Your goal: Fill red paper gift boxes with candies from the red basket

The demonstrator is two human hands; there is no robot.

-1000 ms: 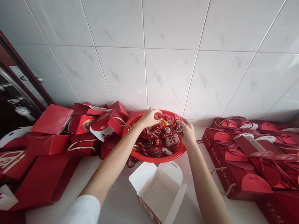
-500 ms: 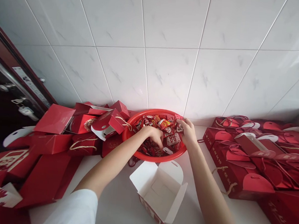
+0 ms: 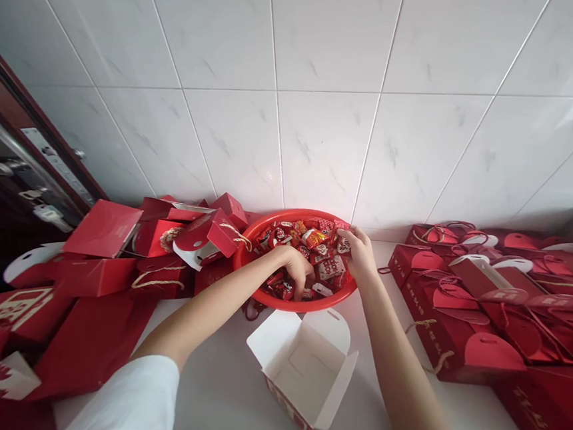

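Note:
A red plastic basket (image 3: 279,303) of wrapped candies (image 3: 331,267) stands against the tiled wall. My left hand (image 3: 298,268) reaches into it, fingers bent down and apart among the candies; nothing shows between them and their tips are partly hidden. At the basket's right rim, my right hand (image 3: 361,251) has its fingers closed around a small wrapped candy (image 3: 344,245), mostly covered by the hand. Just in front of the basket sits an open gift box (image 3: 305,370), its white inside facing up and its flaps spread.
Red gift boxes (image 3: 102,229) lie in a loose heap on the left, some open, some with cord handles. More red boxes (image 3: 457,330) stand in close rows on the right. A door with a metal handle and keys (image 3: 48,213) is at far left.
My left hand has shifted slightly within the basket, its fingers reaching a little nearer the front rim. My right hand and the open box stay in place.

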